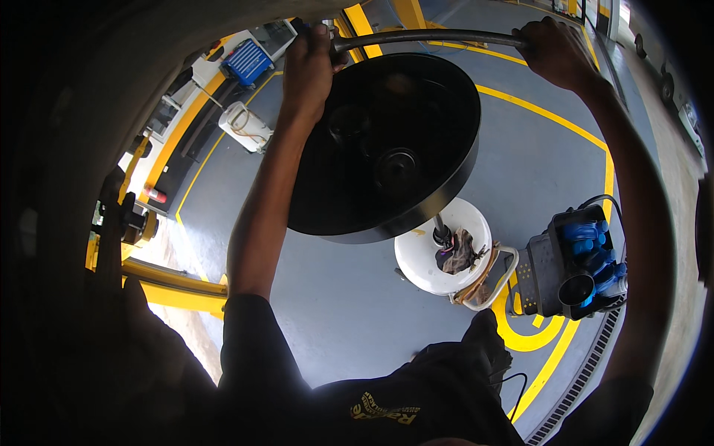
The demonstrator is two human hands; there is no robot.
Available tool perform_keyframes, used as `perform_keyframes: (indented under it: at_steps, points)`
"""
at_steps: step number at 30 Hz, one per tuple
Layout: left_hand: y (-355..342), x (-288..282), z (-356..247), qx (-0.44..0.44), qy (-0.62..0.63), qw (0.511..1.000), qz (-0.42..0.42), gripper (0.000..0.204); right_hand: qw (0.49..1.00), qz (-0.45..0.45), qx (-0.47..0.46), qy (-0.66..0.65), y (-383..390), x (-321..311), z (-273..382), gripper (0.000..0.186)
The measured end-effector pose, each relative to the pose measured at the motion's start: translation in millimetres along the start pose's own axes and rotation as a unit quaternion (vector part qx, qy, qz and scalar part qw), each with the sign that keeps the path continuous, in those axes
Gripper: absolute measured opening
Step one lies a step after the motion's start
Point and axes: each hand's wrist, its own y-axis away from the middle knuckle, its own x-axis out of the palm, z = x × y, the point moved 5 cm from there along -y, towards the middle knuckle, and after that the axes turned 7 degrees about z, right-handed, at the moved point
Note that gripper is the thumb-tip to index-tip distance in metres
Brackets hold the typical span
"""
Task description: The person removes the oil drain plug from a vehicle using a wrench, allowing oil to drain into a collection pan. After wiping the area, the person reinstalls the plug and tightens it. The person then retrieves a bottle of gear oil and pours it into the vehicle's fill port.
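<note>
A long dark metal bar (431, 36) like a breaker bar runs across the top of the view, raised high. My right hand (554, 56) is closed round its right end. At the other end my left hand (309, 78) is closed at the bar's head, where a bit of silver metal shows; what the head sits on is hidden. Just below the bar is a wide, round black drain pan (320, 178) with dark round objects inside. Under the pan, its pole goes down to a white round tank (420, 264) with a crumpled dark rag (461, 253) on top.
A dark crate (539, 275) of blue bottles and a black funnel stands right of the tank. Farther left are a white wheeled tank (242, 126) and a blue tool cabinet (245, 62). Yellow lift parts (178, 290) stand at left. Dark bodywork fills the upper left edge.
</note>
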Motion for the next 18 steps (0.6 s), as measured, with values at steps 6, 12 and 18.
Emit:
perform_keyframes:
  at_steps: [6,12,18]
  points:
    - [0,10,-3,-0.005,-0.017,1.0,0.011,0.049,0.997,0.026,0.036,-0.061,12,5,-8,0.024]
    - [-23,-4,-12,-0.006,-0.002,1.0,-0.006,0.048,0.995,0.014,0.038,-0.086,-16,4,-14,0.02]
    - [28,156,32,0.025,-0.057,0.997,0.038,0.047,0.994,0.053,0.091,-0.021,132,23,-74,0.024]
